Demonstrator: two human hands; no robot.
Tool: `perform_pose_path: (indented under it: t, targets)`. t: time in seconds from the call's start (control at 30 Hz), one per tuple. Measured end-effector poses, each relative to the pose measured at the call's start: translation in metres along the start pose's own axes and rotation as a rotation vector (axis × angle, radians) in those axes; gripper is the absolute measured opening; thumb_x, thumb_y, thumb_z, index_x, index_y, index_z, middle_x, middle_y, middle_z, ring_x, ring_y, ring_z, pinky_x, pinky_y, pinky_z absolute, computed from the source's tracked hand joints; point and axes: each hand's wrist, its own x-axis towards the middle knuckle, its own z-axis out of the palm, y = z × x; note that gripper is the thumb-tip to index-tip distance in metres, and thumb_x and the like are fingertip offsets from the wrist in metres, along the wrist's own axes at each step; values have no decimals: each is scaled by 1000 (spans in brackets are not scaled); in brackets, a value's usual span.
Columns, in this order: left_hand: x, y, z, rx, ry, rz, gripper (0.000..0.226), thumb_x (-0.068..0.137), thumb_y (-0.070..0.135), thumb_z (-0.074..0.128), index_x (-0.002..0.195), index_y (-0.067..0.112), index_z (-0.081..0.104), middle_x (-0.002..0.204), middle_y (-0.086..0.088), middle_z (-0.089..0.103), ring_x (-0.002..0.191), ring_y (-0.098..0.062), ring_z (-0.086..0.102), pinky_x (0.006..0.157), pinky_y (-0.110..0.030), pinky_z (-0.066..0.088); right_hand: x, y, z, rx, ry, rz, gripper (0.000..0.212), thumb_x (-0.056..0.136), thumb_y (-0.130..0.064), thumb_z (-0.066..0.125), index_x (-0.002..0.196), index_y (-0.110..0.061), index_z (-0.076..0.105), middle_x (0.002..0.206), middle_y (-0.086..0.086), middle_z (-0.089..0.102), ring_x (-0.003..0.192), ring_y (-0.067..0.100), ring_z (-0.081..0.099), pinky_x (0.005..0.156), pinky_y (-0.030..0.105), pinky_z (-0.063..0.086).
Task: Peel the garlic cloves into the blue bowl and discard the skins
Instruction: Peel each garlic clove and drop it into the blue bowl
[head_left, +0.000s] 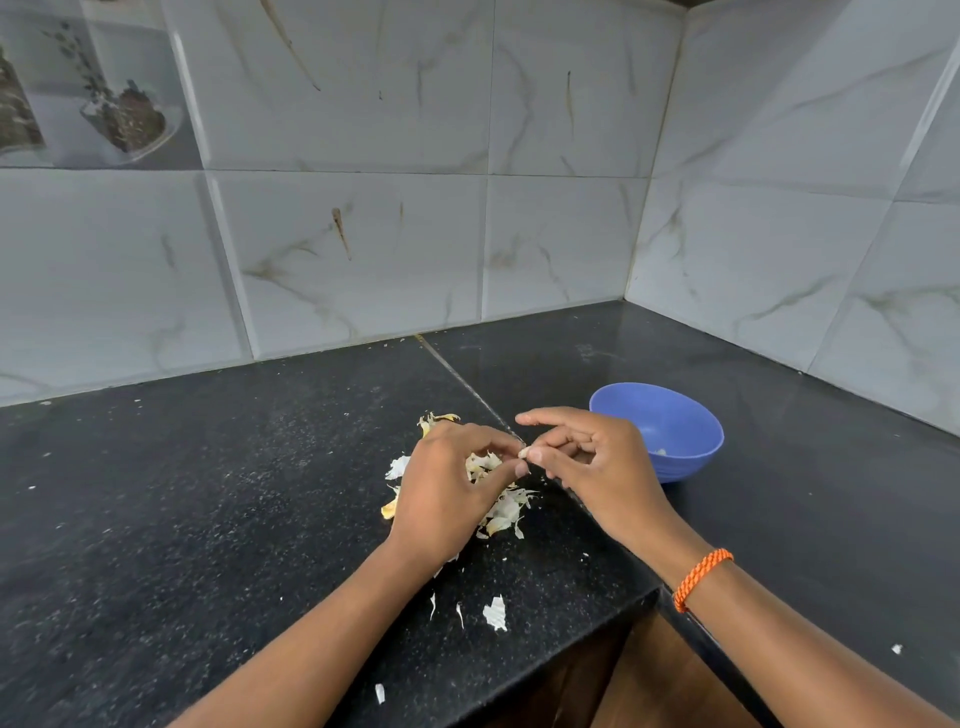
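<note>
Shiny black stone with tiny white specks makes the counter (208, 493), and pale marble-look tiles (363, 249) cover the corner walls. Thin, papery garlic skins (501, 506) lie in a crinkly heap, with a few loose flakes near the counter edge. Just right of the heap sits the round, smooth blue bowl (675, 426), with a small pale bit inside. Both hands meet above the skins: left hand (447, 493) and right hand (592, 467) pinch one small garlic clove (523, 453) between curled fingertips. An orange braided band (701, 578) circles the right wrist.
</note>
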Motion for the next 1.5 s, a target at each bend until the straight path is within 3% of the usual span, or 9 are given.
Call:
perform_pose_path:
  t: [0.1, 0.2, 0.27, 0.5, 0.8, 0.93, 1.17, 1.4, 1.5]
  targets:
    - [-1, -2, 0, 37, 20, -11, 5, 94, 42, 82, 95, 37, 81, 92, 27, 74, 101, -4, 62, 88, -31, 51, -5, 0, 6, -4, -26, -7, 46, 94, -10, 80, 134, -30, 68, 87, -8, 81, 76, 13, 75, 75, 27, 62]
    - [0, -1, -1, 72, 10, -20, 4, 94, 41, 83, 91, 38, 81, 87, 26, 75, 93, -4, 65, 82, -33, 53, -9, 3, 8, -4, -11, -25, 36, 96, -8, 78, 126, -26, 71, 88, -10, 81, 82, 10, 76, 75, 21, 59]
    - [0, -1, -1, 78, 12, -28, 5, 94, 37, 83, 89, 37, 82, 85, 25, 75, 87, -4, 67, 80, -34, 54, -11, 7, 10, -4, -5, -24, 30, 98, -7, 75, 122, -26, 74, 90, -11, 81, 87, 11, 77, 78, 26, 61]
    - [0, -2, -1, 10, 42, -94, 11, 94, 25, 83, 85, 30, 82, 81, 22, 75, 80, -4, 70, 70, -15, 46, -10, 14, 19, 76, -16, -22, 28, 101, -7, 71, 121, -27, 75, 93, -8, 80, 92, 19, 77, 84, 34, 64]
    - [-1, 8, 1, -160, 69, -127, 12, 100, 23, 77, 89, 27, 81, 86, 19, 78, 72, -11, 71, 66, -25, 51, -8, 9, 24, 347, 87, 24, 33, 97, 7, 69, 120, -15, 73, 89, 5, 79, 83, 17, 74, 79, 27, 60]
    - [-3, 18, -1, -268, 82, -163, 9, 99, 22, 79, 91, 25, 83, 88, 13, 80, 59, -17, 73, 59, -38, 59, -7, 4, 23, 355, 128, 3, 31, 95, 8, 71, 117, -13, 74, 87, 6, 79, 80, 13, 72, 79, 24, 58]
    - [-4, 18, -1, -375, 88, -215, 7, 97, 17, 82, 100, 23, 84, 93, 7, 82, 62, -22, 77, 61, -57, 62, -10, 3, 25, 299, 162, -25, 32, 95, 4, 73, 118, -18, 74, 88, 2, 78, 80, 19, 71, 77, 29, 60]
    - [-1, 16, -1, -465, 77, -193, 17, 96, 5, 80, 109, 16, 84, 93, -1, 83, 83, -23, 82, 84, -44, 67, -15, -1, 26, 164, 195, -92, 34, 95, -2, 77, 120, -24, 74, 90, -5, 79, 81, 22, 70, 73, 28, 58]
    - [1, 15, -2, -457, 41, -129, 19, 98, 2, 77, 111, 15, 84, 97, -1, 83, 89, -24, 81, 87, -44, 66, -14, -2, 26, 154, 199, -93, 34, 95, -2, 77, 120, -24, 74, 90, -6, 79, 82, 21, 72, 73, 27, 58]
